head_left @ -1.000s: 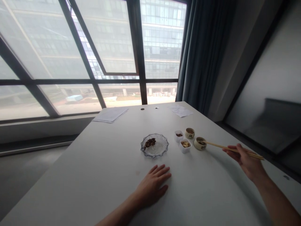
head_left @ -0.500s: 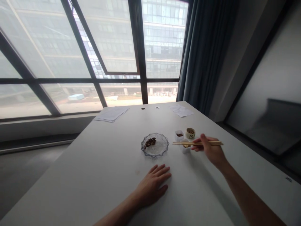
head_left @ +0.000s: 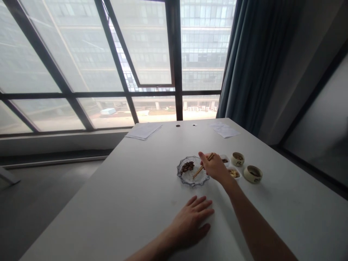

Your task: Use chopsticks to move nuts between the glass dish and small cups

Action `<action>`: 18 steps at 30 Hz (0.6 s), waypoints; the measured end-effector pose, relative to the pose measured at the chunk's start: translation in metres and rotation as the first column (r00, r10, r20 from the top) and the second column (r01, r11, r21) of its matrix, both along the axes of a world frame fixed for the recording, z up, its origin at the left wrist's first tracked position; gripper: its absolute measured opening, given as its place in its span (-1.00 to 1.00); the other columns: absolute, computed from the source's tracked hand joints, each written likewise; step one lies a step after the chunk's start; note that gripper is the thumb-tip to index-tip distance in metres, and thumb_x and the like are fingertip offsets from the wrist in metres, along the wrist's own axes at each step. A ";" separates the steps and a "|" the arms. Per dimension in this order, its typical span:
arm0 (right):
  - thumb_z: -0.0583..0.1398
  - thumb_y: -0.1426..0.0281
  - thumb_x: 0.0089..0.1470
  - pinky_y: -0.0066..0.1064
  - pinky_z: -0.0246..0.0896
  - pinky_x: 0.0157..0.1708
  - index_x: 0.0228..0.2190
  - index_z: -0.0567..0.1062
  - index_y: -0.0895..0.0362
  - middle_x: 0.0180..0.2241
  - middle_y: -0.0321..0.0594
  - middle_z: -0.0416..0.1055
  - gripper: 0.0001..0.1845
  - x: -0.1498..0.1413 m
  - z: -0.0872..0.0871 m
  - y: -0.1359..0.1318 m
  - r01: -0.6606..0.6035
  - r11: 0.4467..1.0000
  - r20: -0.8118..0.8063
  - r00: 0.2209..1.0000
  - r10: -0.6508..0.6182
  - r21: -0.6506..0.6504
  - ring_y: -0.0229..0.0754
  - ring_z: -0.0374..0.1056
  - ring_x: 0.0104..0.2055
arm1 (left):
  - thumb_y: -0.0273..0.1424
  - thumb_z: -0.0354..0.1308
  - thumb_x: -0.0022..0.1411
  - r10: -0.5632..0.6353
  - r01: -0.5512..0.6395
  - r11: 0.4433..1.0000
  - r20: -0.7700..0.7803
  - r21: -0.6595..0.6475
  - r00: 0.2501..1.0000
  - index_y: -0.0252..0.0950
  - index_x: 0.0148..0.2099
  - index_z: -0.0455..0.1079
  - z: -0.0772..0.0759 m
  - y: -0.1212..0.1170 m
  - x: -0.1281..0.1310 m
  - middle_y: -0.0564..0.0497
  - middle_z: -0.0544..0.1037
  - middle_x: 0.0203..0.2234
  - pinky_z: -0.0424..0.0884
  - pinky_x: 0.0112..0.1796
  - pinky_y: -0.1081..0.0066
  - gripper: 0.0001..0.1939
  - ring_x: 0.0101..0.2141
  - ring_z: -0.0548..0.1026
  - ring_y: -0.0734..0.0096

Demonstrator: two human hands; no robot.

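My right hand (head_left: 214,166) is closed around a pair of wooden chopsticks (head_left: 200,170), which slant down into a scalloped glass plate (head_left: 192,185). Their tips are over the plate's middle; whether they pinch anything is too small to tell. Dark brown pieces (head_left: 187,166) lie heaped on the plate's left side. My left hand (head_left: 193,219) rests flat on the table in front of the plate, fingers spread, holding nothing. Partly behind my right hand and wrist are a white cup with dark pieces (head_left: 225,159) and another with pale yellowish pieces (head_left: 233,174).
Right of the white cups stand a small cream bowl with brownish contents (head_left: 237,158) and a second cream bowl with a dark inside (head_left: 253,174). Papers (head_left: 144,131) lie at the table's far left, with more sheets (head_left: 225,129) at the far right. Windows and a dark curtain (head_left: 250,72) are behind.
My right hand has moved left with the chopsticks, from above the white cups to over the glass plate. The view has turned left; the second cream bowl now shows. My left hand stays flat.
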State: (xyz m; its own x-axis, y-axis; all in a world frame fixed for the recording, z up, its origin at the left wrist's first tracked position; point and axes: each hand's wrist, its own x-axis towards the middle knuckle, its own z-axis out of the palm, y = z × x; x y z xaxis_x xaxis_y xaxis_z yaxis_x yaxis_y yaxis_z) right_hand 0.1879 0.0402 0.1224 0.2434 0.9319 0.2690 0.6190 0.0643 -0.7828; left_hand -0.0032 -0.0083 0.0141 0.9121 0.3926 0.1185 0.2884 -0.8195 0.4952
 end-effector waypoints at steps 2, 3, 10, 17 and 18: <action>0.03 -0.01 0.28 -0.41 0.05 -0.56 -0.66 0.41 0.09 -0.72 -0.21 0.36 -0.38 -0.003 0.006 0.003 0.005 1.000 0.038 0.999 -0.004 -0.026 -0.21 0.29 -0.66 | -0.26 0.16 0.37 0.001 -0.001 1.000 0.001 -0.012 1.000 0.02 0.33 0.24 0.000 0.000 -0.001 0.12 0.23 0.38 -0.04 0.37 -0.01 -0.49 0.38 0.12 0.17; 0.03 0.01 0.28 -0.41 0.04 -0.54 -0.67 0.40 0.08 -0.71 -0.21 0.35 -0.38 -0.005 0.008 0.004 0.008 0.999 0.057 0.998 -0.006 -0.035 -0.21 0.29 -0.65 | -0.25 0.15 0.38 0.001 -0.001 1.000 0.001 -0.016 1.000 0.02 0.33 0.24 0.000 0.000 -0.001 0.13 0.23 0.38 -0.04 0.37 -0.01 -0.50 0.38 0.12 0.17; 0.06 0.07 0.27 -0.41 -0.01 -0.46 -0.68 0.28 0.08 -0.66 -0.28 0.29 -0.44 -0.014 0.004 0.000 -0.025 0.998 0.133 0.991 0.032 -0.053 -0.22 0.22 -0.54 | -0.28 0.16 0.37 0.000 0.001 0.999 0.011 -0.044 1.000 0.02 0.31 0.25 0.001 0.001 -0.002 0.14 0.26 0.36 -0.05 0.37 0.03 -0.51 0.38 0.13 0.21; 0.05 0.15 0.28 -0.41 -0.03 -0.45 -0.65 0.22 0.08 -0.64 -0.32 0.22 -0.49 -0.012 0.004 -0.008 -0.042 0.998 0.118 0.992 0.048 -0.056 -0.25 0.15 -0.52 | -0.41 0.16 0.34 0.012 -0.009 0.996 0.042 -0.086 0.999 -0.01 0.21 0.35 0.002 0.002 -0.003 0.16 0.36 0.31 -0.03 0.38 0.14 -0.58 0.35 0.19 0.29; 0.05 0.15 0.28 -0.41 -0.04 -0.46 -0.65 0.22 0.08 -0.64 -0.33 0.21 -0.50 -0.013 0.004 -0.008 -0.043 0.998 0.112 0.993 0.049 -0.056 -0.26 0.15 -0.53 | -0.42 0.16 0.34 0.017 -0.013 0.995 0.047 -0.095 0.999 -0.01 0.20 0.37 0.001 0.003 -0.003 0.17 0.38 0.29 -0.03 0.37 0.15 -0.59 0.34 0.20 0.30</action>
